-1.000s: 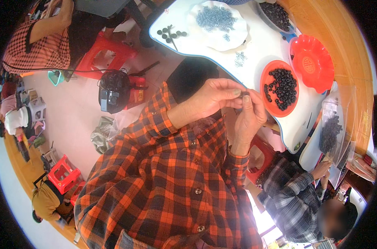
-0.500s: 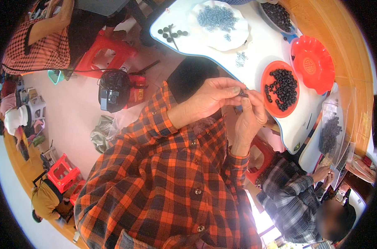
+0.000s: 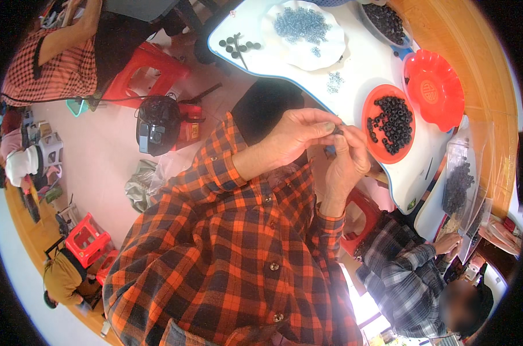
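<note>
In front of my chest, at the table's edge, my left hand [image 3: 300, 131] and my right hand [image 3: 348, 158] meet fingertip to fingertip. Between the thumbs and fingers of both is a small dark part [image 3: 337, 131], mostly covered, so its exact kind does not show. Just right of my hands, a red plate [image 3: 369, 147] bears many small black ring-shaped parts [image 3: 395, 124]. A white scalloped plate [image 3: 280, 51] farther off holds a heap of small clear bluish parts [image 3: 301, 24]; a few more [image 3: 334, 82] lie on the tabletop beside it.
The white table [image 3: 244, 17] also carries round black pieces [image 3: 235, 48] at its left end, an empty red scalloped dish [image 3: 433, 86] and a bowl of black parts [image 3: 383, 24]. A co-worker in grey plaid [image 3: 399, 268] sits at right. Red stools [image 3: 146, 72] stand on the floor.
My hands stay almost in place, with slight finger movement around the small dark part. At right, the co-worker's hands have shifted a little.
</note>
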A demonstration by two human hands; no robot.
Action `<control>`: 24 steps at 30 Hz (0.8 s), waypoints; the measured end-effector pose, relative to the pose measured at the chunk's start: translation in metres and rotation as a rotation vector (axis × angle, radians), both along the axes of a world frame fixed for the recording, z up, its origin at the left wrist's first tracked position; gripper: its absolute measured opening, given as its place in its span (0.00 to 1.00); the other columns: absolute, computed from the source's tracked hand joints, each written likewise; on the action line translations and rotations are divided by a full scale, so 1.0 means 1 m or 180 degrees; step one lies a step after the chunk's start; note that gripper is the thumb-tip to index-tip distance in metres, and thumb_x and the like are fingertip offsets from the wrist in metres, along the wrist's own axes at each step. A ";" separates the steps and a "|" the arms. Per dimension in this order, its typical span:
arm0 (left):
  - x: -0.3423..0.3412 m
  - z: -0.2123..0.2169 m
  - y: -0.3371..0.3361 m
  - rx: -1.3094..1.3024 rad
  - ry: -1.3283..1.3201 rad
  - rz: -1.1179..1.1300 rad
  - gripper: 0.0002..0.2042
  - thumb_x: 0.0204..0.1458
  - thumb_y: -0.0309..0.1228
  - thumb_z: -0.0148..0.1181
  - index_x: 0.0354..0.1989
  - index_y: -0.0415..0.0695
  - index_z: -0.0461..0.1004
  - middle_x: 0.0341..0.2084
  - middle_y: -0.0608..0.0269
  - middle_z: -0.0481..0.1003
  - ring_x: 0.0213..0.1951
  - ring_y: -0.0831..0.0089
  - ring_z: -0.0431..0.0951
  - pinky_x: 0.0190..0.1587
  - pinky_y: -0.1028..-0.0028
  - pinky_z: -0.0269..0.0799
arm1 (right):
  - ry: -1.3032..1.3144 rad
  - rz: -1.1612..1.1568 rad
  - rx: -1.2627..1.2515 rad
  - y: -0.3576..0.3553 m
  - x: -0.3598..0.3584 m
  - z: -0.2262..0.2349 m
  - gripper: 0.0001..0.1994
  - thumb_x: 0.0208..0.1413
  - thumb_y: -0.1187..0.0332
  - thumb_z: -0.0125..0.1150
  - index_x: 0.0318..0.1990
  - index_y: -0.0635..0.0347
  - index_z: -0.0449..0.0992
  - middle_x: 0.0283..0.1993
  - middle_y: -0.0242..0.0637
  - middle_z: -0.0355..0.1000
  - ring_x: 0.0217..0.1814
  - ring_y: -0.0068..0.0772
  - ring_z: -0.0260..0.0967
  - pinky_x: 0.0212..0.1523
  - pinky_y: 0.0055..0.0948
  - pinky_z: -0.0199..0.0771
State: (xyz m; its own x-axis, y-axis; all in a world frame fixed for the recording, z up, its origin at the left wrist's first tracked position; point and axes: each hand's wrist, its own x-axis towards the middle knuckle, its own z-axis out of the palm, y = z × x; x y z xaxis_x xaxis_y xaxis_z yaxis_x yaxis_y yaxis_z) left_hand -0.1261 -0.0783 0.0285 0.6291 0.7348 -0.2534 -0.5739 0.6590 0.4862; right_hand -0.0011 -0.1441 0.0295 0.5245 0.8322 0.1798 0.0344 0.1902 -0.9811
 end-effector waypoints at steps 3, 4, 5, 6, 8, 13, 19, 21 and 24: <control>0.000 0.000 -0.001 0.0024 0.0022 0.0017 0.12 0.58 0.24 0.60 0.48 0.34 0.76 0.43 0.55 0.78 0.43 0.69 0.80 0.49 0.71 0.79 | -0.0185 -0.0064 -0.0065 0.000 -0.001 0.001 0.07 0.52 0.80 0.67 0.40 0.64 0.80 0.45 0.37 0.72 0.49 0.28 0.70 0.50 0.25 0.70; -0.001 0.000 -0.001 0.0034 0.0020 0.0029 0.11 0.58 0.24 0.60 0.48 0.35 0.76 0.43 0.55 0.78 0.43 0.70 0.79 0.49 0.70 0.79 | -0.0314 -0.0088 -0.0088 0.000 -0.001 0.001 0.07 0.52 0.79 0.67 0.40 0.64 0.80 0.45 0.36 0.72 0.48 0.28 0.70 0.50 0.25 0.70; -0.001 0.000 -0.001 0.0033 0.0022 0.0030 0.11 0.58 0.24 0.60 0.48 0.35 0.76 0.43 0.55 0.78 0.43 0.70 0.79 0.49 0.70 0.79 | -0.0312 -0.0087 -0.0089 0.000 -0.002 0.001 0.07 0.52 0.79 0.67 0.40 0.64 0.80 0.45 0.36 0.72 0.48 0.28 0.70 0.50 0.25 0.70; -0.001 0.001 -0.002 0.0074 0.0072 0.0039 0.11 0.58 0.24 0.60 0.48 0.35 0.76 0.43 0.56 0.78 0.44 0.70 0.79 0.49 0.71 0.79 | -0.0371 -0.0106 -0.0088 0.000 -0.002 0.001 0.08 0.52 0.79 0.67 0.40 0.64 0.81 0.45 0.36 0.72 0.48 0.28 0.70 0.49 0.25 0.70; -0.001 0.000 -0.002 0.0114 0.0122 0.0047 0.11 0.58 0.24 0.60 0.48 0.35 0.76 0.43 0.57 0.78 0.44 0.70 0.79 0.49 0.71 0.78 | -0.0429 -0.0125 -0.0088 0.000 -0.003 0.001 0.08 0.52 0.79 0.67 0.40 0.63 0.81 0.45 0.36 0.72 0.48 0.28 0.70 0.48 0.25 0.70; 0.000 -0.004 -0.004 0.0168 0.0168 0.0075 0.11 0.58 0.24 0.60 0.48 0.35 0.76 0.43 0.57 0.78 0.44 0.71 0.79 0.48 0.72 0.78 | -0.0650 -0.0116 -0.0074 -0.001 -0.002 0.001 0.07 0.51 0.79 0.68 0.39 0.63 0.81 0.44 0.36 0.72 0.47 0.28 0.70 0.46 0.24 0.71; -0.001 -0.009 -0.005 0.0047 0.0340 0.0041 0.11 0.59 0.25 0.59 0.48 0.34 0.76 0.43 0.55 0.78 0.44 0.70 0.79 0.49 0.71 0.78 | -0.0887 0.0010 -0.0309 -0.001 0.001 0.007 0.08 0.50 0.80 0.68 0.38 0.64 0.80 0.44 0.37 0.72 0.45 0.27 0.70 0.45 0.24 0.72; -0.001 -0.009 -0.005 0.0009 0.0387 0.0015 0.11 0.59 0.25 0.59 0.48 0.34 0.77 0.42 0.55 0.79 0.43 0.70 0.80 0.48 0.71 0.79 | -0.0867 0.0029 -0.0307 -0.001 0.002 0.006 0.07 0.50 0.80 0.68 0.38 0.64 0.80 0.44 0.37 0.72 0.45 0.27 0.70 0.44 0.24 0.72; -0.002 -0.008 -0.001 0.0005 0.0617 -0.0108 0.11 0.59 0.26 0.60 0.47 0.34 0.77 0.40 0.56 0.79 0.41 0.70 0.80 0.46 0.72 0.80 | -0.0758 0.0072 -0.0368 -0.003 0.003 0.001 0.07 0.50 0.80 0.68 0.38 0.64 0.80 0.43 0.36 0.72 0.44 0.27 0.70 0.44 0.24 0.73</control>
State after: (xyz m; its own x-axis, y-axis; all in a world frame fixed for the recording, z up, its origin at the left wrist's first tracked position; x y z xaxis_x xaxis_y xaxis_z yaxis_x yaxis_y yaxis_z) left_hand -0.1284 -0.0795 0.0204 0.5931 0.7145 -0.3711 -0.4468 0.6755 0.5866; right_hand 0.0022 -0.1472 0.0304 0.4598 0.8654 0.1990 0.2640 0.0808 -0.9611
